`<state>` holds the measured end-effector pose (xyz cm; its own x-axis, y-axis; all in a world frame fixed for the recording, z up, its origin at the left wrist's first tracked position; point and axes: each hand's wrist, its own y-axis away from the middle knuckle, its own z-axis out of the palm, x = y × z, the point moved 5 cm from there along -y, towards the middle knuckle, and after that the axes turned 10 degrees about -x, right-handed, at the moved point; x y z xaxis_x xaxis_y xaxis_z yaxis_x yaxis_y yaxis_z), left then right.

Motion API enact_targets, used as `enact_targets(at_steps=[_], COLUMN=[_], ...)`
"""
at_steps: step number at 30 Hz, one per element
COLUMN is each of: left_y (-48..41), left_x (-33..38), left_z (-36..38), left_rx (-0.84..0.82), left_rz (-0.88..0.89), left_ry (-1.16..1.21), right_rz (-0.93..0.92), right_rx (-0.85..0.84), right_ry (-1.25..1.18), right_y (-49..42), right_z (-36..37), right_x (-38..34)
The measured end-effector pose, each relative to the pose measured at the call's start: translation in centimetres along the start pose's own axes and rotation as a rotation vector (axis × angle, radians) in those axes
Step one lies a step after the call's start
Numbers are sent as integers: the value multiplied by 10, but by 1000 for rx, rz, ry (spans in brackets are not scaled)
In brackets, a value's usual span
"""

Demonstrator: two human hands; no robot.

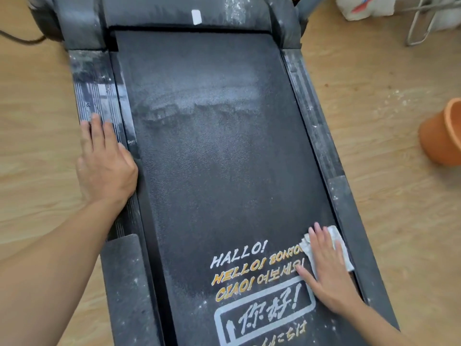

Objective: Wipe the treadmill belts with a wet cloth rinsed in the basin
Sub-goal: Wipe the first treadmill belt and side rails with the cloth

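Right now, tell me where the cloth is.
In the head view, the cloth lies lower right on the belt, under the right hand, beside the printed greetings.

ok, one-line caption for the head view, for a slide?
Right hand presses a grey cloth flat on the dusty treadmill belt while left hand rests on the side rail.

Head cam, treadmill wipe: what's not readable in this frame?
- cloth: head view, mostly covered by the right hand; wetness cannot be told.
- orange container: cut by the right edge, inside not visible.
- belt lettering: partly under the right hand, cut by the bottom edge.
- side rail: one stretch hidden under the left hand.
- treadmill front: cut by the top edge.
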<state>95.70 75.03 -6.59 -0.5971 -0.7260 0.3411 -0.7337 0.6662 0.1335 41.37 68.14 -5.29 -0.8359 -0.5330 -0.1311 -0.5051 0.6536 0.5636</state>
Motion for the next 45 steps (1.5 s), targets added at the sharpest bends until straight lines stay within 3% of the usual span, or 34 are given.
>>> enact_targets(at_steps=[2,5,9,12,16,18,21,24,26,29,33,37,41,45], left_y=[0,-3,-3,-4,-5,-5,-6,-9,-5,25,73,73,73,73], left_x=[-1,-3,-4,-3,-4,-4,-8,-16,-20,-30,-35,-34,-32,-31], left_z=[2,6,8,10,12,12,13,9,5,6,16,15,11,11], left_rx=[-8,-13,-27,-46,-50,-44,-6,33,15,-40,-72,-60,-61,-73], left_rz=[-15,-3,-1,-6,-10,6,40,-6,-64,-88,50,4,-3,17], left_ry=[-8,-32,-47,-72,-87,-83,-53,142,251,161,108,184,153,133], right_rz=[-12,-84,45,155,221,104,-225,-386,-451,-590,-216,68,231,-83], right_rx=[31,149,259,354,328,320,261,197,157,171,256,284,326,319], right_ry=[40,73,-15,-130,-227,-176,-61,-5,11,193,96,-30,-192,-99], right_y=[-19,-127,-267,-293,-301,-312,-322,-309,-299,-297,-327,-323,-331,-359], right_z=[-7,-65,-159,-172,-173,-176,-162,-140,-137,-146,-187,-205,-205,-203], right_x=[1,-16,-45,-64,-115,-179,-310,-400,-399,-346,-190,-76,-124,-271])
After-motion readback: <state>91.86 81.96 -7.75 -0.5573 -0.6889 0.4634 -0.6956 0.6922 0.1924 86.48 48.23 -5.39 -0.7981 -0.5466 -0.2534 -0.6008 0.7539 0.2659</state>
